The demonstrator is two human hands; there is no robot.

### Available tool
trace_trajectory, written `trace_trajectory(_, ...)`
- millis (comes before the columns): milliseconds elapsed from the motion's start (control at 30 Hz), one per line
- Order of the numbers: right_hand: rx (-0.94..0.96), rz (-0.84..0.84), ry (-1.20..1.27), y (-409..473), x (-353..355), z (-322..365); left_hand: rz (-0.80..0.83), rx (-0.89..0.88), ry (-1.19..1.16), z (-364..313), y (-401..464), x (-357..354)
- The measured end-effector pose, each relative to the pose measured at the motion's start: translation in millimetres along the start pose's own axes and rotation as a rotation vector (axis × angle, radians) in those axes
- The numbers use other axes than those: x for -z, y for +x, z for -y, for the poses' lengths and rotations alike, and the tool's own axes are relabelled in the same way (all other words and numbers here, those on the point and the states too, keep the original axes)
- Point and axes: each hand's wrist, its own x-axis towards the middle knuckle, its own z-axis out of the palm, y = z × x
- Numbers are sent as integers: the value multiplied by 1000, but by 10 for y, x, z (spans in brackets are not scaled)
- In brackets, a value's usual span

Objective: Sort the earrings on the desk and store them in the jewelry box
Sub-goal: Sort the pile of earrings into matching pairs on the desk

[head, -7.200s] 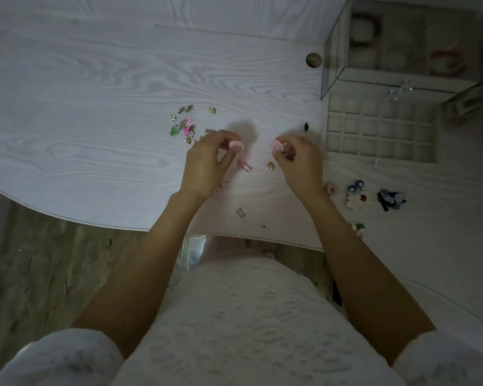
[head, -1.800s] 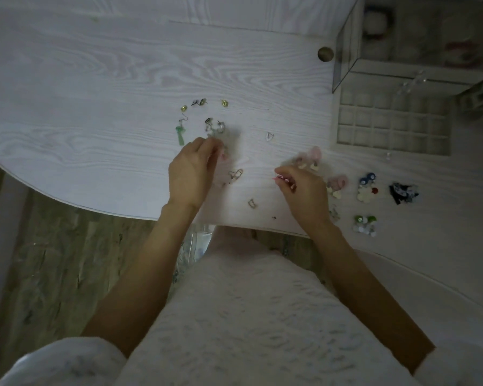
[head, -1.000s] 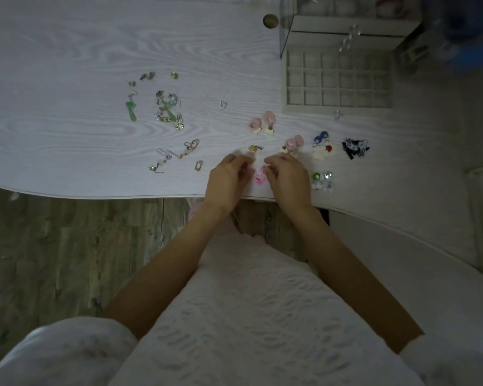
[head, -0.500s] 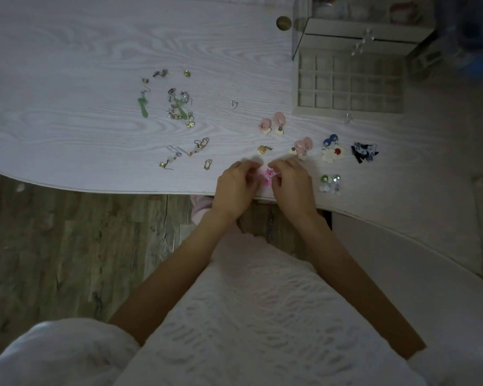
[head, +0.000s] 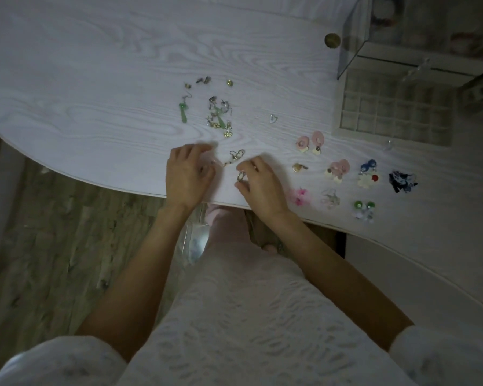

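Note:
Unsorted earrings lie in a loose cluster [head: 219,115] mid-desk, beside a green drop earring [head: 183,111]. My right hand [head: 260,186] pinches a small oval gold earring [head: 240,176] between thumb and forefinger, just above the desk. My left hand [head: 188,174] hovers curled over a thin silver earring [head: 212,162]; blur hides whether it grips it. A dangling gold earring [head: 236,157] lies between my hands. A fluffy pink pair [head: 299,196] sits right of my right hand. The jewelry box's grid tray [head: 346,126] stands pulled out at the back right.
Paired earrings lie in rows right of my hands: pink discs [head: 310,142], a pink pair [head: 338,169], blue and white flowers [head: 367,174], dark bows [head: 402,181], green studs [head: 364,208], a clear pair [head: 329,199]. The desk's curved front edge [head: 140,188] runs under my wrists.
Both hands let go of the fluffy pink pair, which now lies on the desk, and moved left. My right hand has taken hold of a small gold earring.

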Motion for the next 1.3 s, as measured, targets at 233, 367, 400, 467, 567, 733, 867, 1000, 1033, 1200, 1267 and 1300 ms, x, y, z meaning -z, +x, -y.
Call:
trace_trajectory(233, -128, -59, 35, 154, 57, -77, 60, -97, 105, -150, 130, -99)
trace_trajectory(367, -162, -119, 60, 144, 173, -144, 89, -130, 138, -312, 240, -159)
trace_trajectory(400, -157, -133, 67, 142, 195, -159, 91, -129, 145, -338, 268, -162)
trace_trajectory(467, -152, -136, 69, 137, 233, -194, 86, -128, 153, -365, 322, -164)
trace_trajectory(567, -163, -90, 45, 138, 279, -264, 78, -148, 153, -402, 375, -181)
trace_trajectory(733, -198, -3, -55, 174, 361, -326, 138, -228, 165, -589, 357, -296)
trace_trajectory(867, -228, -1, -1, 182, 367, -325, 194, -200, 87, -684, 280, -364)
trace_trajectory(1000, -223, -16, 28, 171, 364, -328, 251, -141, -66, -714, 253, -335)
trace_trajectory(1033, -218, -23, 17, 172, 361, -329, 260, -131, -102, -723, 244, -331)
trace_trajectory(1200, -204, -40, -81, 183, 357, -369, 266, -118, -196, -816, 236, -383)
trace_trajectory(1267, -211, -51, -109, 176, 364, -381, 267, -110, -207, -864, 229, -406)
trace_trajectory(1300, -213, -55, -117, 173, 372, -383, 267, -103, -211, -883, 224, -413)
